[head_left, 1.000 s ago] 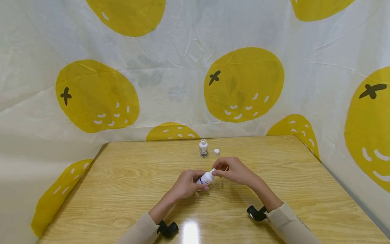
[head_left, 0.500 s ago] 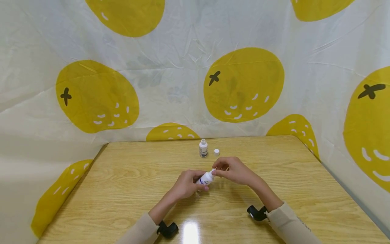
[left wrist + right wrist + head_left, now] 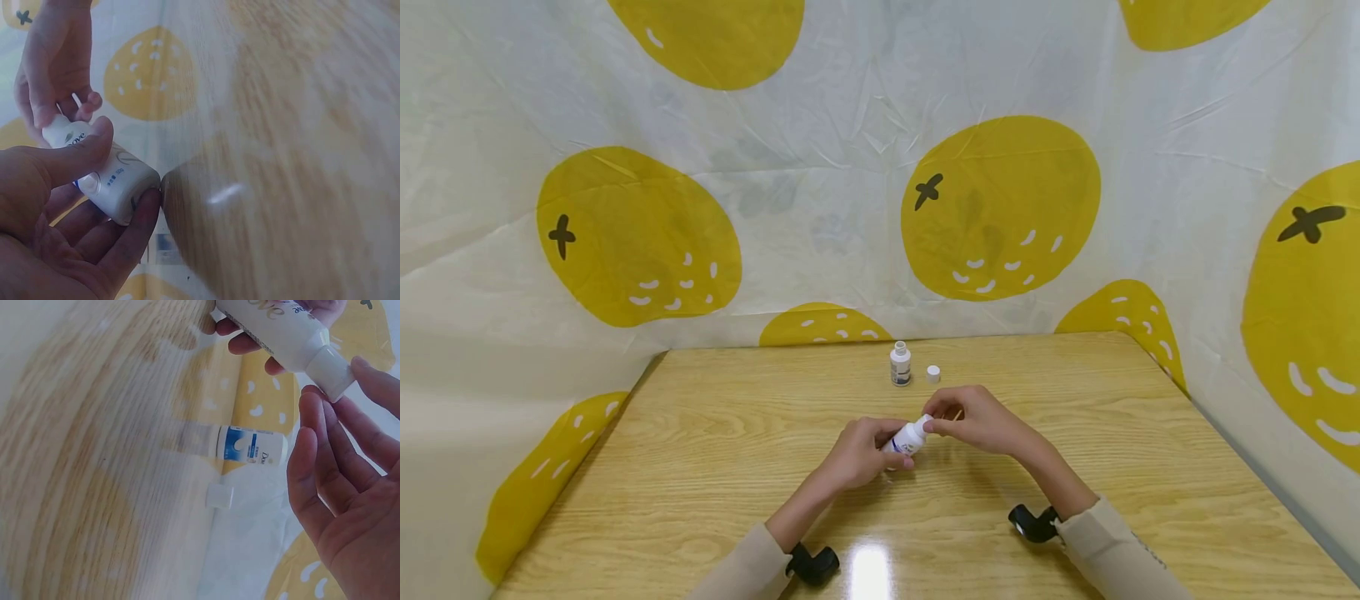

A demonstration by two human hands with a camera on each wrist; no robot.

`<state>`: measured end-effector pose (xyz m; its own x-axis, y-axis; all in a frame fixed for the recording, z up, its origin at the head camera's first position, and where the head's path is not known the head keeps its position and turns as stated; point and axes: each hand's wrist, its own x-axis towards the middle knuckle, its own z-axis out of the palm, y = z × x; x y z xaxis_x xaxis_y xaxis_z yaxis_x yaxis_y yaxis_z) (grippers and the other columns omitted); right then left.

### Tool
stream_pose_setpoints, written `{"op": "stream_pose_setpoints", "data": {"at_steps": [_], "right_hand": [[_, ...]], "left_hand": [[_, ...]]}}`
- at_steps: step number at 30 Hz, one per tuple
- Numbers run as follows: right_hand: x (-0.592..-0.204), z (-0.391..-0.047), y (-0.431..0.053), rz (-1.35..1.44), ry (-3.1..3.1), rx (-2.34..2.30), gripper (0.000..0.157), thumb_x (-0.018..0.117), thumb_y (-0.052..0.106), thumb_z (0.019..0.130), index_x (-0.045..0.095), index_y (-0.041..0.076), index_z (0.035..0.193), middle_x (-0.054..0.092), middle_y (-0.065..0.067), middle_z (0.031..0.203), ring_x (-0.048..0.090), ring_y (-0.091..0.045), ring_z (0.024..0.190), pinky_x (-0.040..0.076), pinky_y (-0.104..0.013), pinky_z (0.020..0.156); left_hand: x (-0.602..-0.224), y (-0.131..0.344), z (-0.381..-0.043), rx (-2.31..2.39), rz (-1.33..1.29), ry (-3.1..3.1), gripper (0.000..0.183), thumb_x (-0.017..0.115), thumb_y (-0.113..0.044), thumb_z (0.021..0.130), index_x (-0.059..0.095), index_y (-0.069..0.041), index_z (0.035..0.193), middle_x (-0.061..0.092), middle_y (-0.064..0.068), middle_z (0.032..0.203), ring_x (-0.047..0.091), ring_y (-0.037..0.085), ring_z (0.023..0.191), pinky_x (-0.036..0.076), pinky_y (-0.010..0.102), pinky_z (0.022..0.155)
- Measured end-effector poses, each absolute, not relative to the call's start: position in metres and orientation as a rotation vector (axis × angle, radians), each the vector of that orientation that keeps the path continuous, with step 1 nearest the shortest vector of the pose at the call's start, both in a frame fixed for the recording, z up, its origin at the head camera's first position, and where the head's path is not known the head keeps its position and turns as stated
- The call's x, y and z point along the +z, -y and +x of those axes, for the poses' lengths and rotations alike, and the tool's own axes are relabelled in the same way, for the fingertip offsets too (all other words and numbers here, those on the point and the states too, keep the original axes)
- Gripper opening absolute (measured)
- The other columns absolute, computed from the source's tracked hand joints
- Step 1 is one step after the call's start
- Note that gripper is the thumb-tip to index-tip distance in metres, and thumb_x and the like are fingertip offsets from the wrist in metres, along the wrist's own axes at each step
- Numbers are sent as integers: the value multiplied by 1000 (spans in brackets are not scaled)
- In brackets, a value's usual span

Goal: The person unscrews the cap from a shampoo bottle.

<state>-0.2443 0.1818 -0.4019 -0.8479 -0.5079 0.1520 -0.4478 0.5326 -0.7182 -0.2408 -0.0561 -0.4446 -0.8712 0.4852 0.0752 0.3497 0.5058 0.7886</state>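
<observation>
My left hand (image 3: 859, 454) grips a small white bottle (image 3: 904, 442) a little above the table, tilted with its top toward the right. In the left wrist view the thumb lies across the bottle's lettered side and a fingertip touches its base. A white cap (image 3: 331, 374) sits on the bottle's top end. My right hand (image 3: 977, 422) pinches that cap between thumb and fingertips. Farther back, a second white bottle (image 3: 901, 367) stands upright with an uncovered neck. Beside it on the right, a loose white cap (image 3: 933, 374) rests on the table; the right wrist view shows both.
A wood-grain table (image 3: 737, 417) extends under both hands. Behind it and along its sides hangs a pale cloth (image 3: 820, 217) printed with large yellow fruit. Black wrist cameras (image 3: 811, 564) are strapped to both arms near the sleeve cuffs.
The right fingertips have shifted very slightly at the cap of the held bottle. The left hand, the standing bottle and the loose cap look the same.
</observation>
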Motion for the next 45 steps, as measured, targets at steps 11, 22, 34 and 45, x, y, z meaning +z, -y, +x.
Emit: {"op": "stream_pose_setpoints", "data": {"at_steps": [11,22,34,45], "right_hand": [[-404,-245,-181,-824,-2651,-1243,18,75,26,96,74,8,102,73,-6,87,68,-29,78,52,-25,67],[-403,-246,-181,-837,-2679,-1202,19,75,27,96,75,10,105,72,2,88,63,-12,75,52,-25,67],[-402,-245,-181,-819,-2670,-1217,17,74,26,96,76,10,103,73,-1,86,67,-21,77,52,-25,67],[-402,-244,-181,-818,-2708,-1204,21,76,30,95,76,11,104,72,3,88,62,-11,77,52,-25,69]], "left_hand": [[-444,57,-240,1313,731,-2574,34,86,-21,85,78,-23,118,78,-8,99,66,8,93,52,30,83],[-444,57,-240,1319,720,-2563,34,85,-20,86,77,-22,120,78,-6,103,67,10,95,53,32,83],[-443,57,-240,1303,725,-2570,34,85,-21,86,77,-23,120,78,-7,102,66,9,94,52,30,82],[-444,57,-241,1307,729,-2572,35,85,-21,87,77,-22,121,78,-6,104,67,9,94,53,30,81]]}}
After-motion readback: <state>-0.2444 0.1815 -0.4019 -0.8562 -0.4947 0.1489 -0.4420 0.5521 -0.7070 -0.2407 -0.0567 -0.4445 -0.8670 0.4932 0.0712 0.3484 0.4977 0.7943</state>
